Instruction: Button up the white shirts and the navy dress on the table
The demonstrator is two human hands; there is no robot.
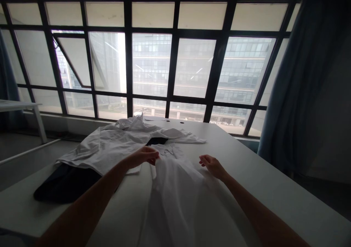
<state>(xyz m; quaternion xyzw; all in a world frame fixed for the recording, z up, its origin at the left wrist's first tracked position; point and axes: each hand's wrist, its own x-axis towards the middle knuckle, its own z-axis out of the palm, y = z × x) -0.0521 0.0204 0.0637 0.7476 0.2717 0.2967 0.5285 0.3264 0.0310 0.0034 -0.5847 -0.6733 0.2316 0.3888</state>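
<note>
A white shirt [175, 188] lies lengthwise on the table in front of me, its collar end pointing away and its near part blurred. My left hand [144, 155] is closed in a pinch on the shirt's left side, near the collar. On the other side, my right hand [212, 166] hovers just beyond the shirt's right edge. Its fingers are curled together; whether a bit of cloth is between them cannot be made out. Farther left, more white shirts [115, 141] lie in a rumpled heap, partly over a dark garment [68, 183].
The white table [274, 192] reaches toward a wall of windows [152, 64]. Dark round holes [182, 122] mark its far end. A blue curtain [290, 93] hangs at the right. Another white table [19, 106] stands at the left.
</note>
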